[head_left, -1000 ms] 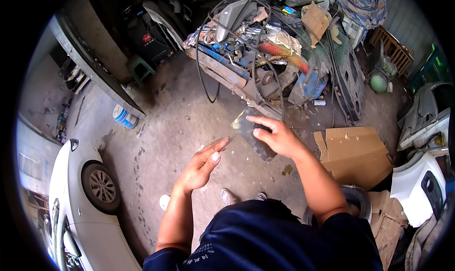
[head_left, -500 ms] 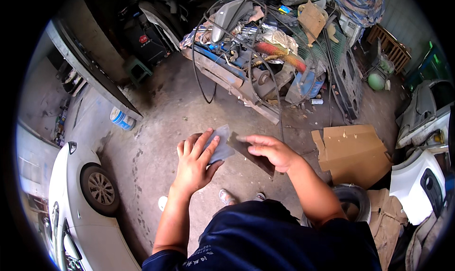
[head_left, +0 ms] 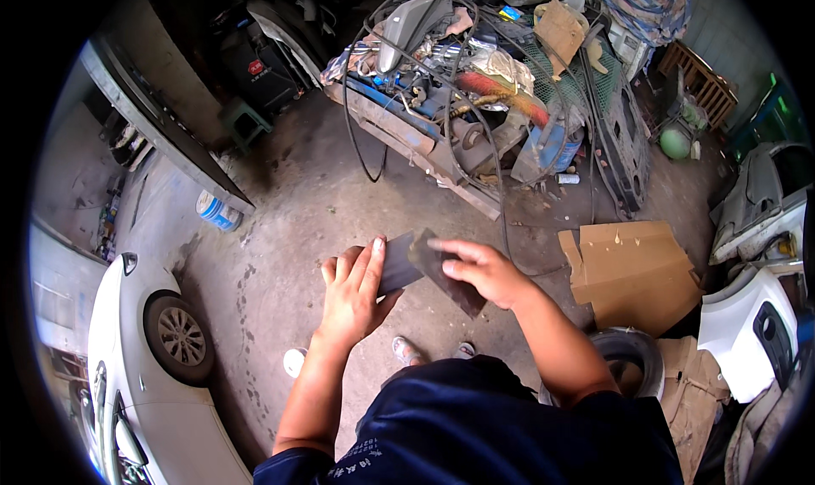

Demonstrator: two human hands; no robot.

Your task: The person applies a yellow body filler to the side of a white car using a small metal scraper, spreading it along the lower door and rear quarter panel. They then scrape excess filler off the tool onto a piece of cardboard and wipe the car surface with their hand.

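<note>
My left hand [head_left: 352,294] is closed on a flat, dark grey rectangular plate [head_left: 399,264], fingers laid over its face and thumb along its near edge. My right hand [head_left: 488,274] grips a thin, dark brown, scraper-like blade [head_left: 450,283], tilted down toward the lower right. A yellowish smear shows at the blade's upper end, which meets or overlaps the plate's right edge. Both pieces are held above the concrete floor, in front of my body. The undersides of both, and some of my right fingers, are hidden.
A white car [head_left: 161,383] stands at left, near a blue-and-white bucket [head_left: 218,212]. Ahead, a cluttered bench [head_left: 407,141] carries parts and looping black hoses. Flattened cardboard [head_left: 632,273], a tire [head_left: 632,358] and a white body panel [head_left: 747,336] lie at right. A white round object [head_left: 294,362] is beside my left forearm.
The plate in my left hand has turned, its face now darker than the pale grey before. The blade's upper end has come over against the plate. Both hands have shifted slightly.
</note>
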